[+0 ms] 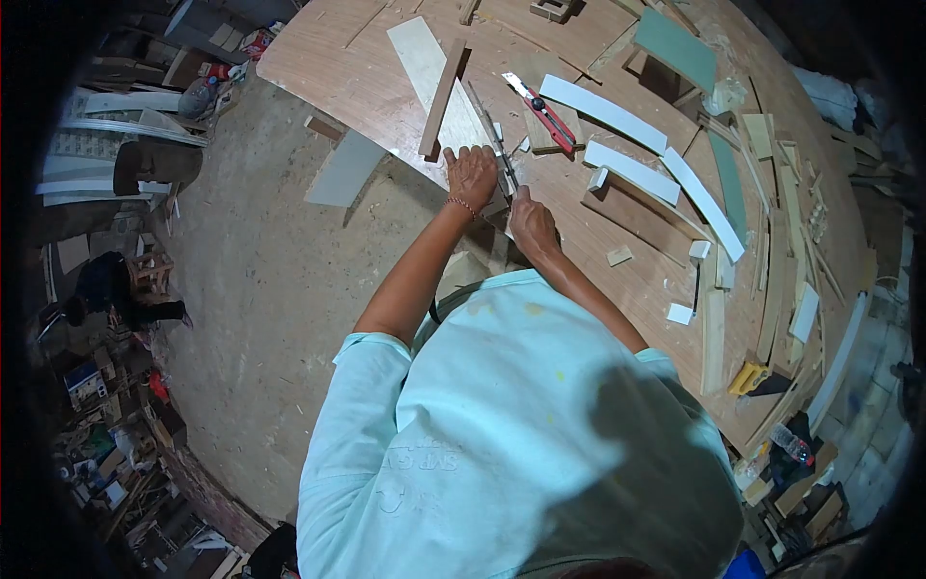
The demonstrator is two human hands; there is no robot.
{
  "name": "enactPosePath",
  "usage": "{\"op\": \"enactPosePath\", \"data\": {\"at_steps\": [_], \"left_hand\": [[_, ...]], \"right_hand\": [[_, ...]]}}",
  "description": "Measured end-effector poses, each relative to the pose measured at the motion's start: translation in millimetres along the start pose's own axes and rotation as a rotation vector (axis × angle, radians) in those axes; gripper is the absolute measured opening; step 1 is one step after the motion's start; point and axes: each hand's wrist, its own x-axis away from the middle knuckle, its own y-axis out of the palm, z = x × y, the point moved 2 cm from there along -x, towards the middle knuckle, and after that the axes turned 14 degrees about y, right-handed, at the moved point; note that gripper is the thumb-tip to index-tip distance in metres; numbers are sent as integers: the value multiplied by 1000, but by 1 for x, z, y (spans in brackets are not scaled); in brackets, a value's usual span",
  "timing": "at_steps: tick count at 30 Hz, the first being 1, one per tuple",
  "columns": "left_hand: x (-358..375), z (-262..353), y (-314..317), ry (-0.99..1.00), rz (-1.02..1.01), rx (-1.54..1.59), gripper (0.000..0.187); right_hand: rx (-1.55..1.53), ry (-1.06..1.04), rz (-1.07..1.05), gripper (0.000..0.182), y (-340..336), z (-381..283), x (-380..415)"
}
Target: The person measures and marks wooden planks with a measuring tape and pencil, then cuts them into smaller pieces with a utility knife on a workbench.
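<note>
The left hand [473, 176] lies over the lower end of a pale board [417, 60], in the upper middle of the frame, with its fingers spread and a little bent; whether the fingertips also pinch the wood I cannot tell. The right hand [533, 227], just below and to the right, is closed around the near end of a dark long tool [501, 154], whose kind is not clear to me.

The fingers of the left hand are very near this tool, so if the right hand slips or pushes too strongly, I think it could hit or scrape them. The board is lying close to the table [608, 289] edge — with weak pressure it may turn or slide there. The brown wooden strip [444, 101] on top of it could also be knocked off. To the right, the red cutter [552, 121] lies with its blade out, pointing to the upper left; a careless reach over it could bring a cut.

The board looks flat, straight and whitish, narrower than the table around it, and runs at a slant from the upper left down to the left hand. The tool looks slim and dark — its finer parts are too small to see.
</note>
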Motion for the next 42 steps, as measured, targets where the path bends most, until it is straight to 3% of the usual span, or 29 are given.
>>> {"op": "enactPosePath", "data": {"at_steps": [25,42], "left_hand": [[-1,-2,3,3,-3,20,6],[-1,-3,4,-1,21,26,10]], "right_hand": [[22,-73,103,13,15,6,-8],[-11,-13,10,18,8,2,-5]]}}
